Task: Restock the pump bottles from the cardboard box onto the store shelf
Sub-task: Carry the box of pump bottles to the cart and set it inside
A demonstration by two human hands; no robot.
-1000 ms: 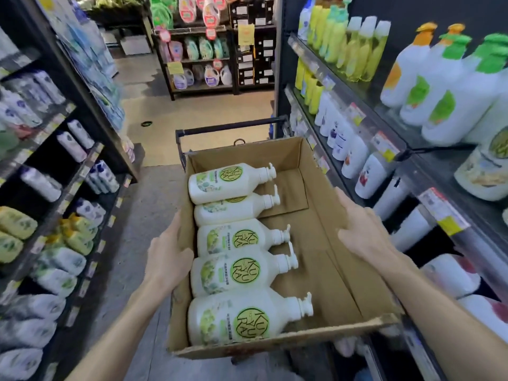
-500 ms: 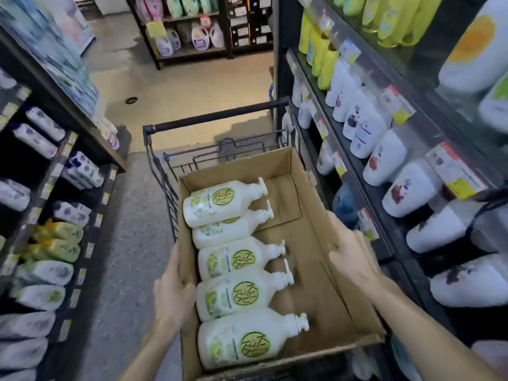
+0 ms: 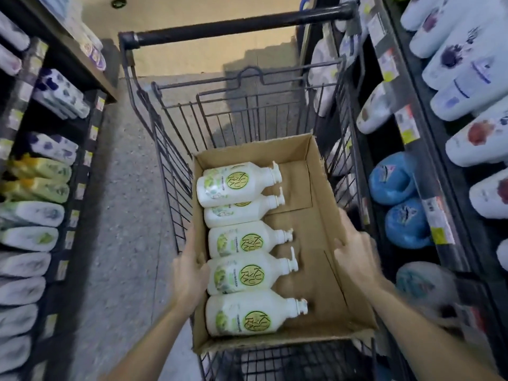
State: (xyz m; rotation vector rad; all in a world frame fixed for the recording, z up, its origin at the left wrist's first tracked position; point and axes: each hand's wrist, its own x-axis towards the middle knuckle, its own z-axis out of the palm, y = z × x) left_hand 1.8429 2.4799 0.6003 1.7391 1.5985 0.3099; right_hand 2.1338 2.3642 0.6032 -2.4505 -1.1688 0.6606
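An open cardboard box (image 3: 316, 188) sits low inside a black wire shopping cart (image 3: 176, 149). Several white pump bottles (image 3: 242, 276) with round green-yellow labels lie on their sides in a row along the box's left half, pumps pointing right. My left hand (image 3: 189, 273) grips the box's left wall, fingers curled over its edge. My right hand (image 3: 357, 257) grips the right wall the same way. The store shelf (image 3: 428, 171) on the right carries white and blue bottles behind price tags.
The cart's black handle bar (image 3: 236, 26) crosses the top of the view. Another shelf unit (image 3: 41, 188) with white, yellow and green bottles lines the left side. A strip of grey floor (image 3: 132, 221) runs between that shelf and the cart.
The box has gone down into the cart with both hands still on its walls. My view has tilted further down, so the far aisle is gone and the cart fills the frame.
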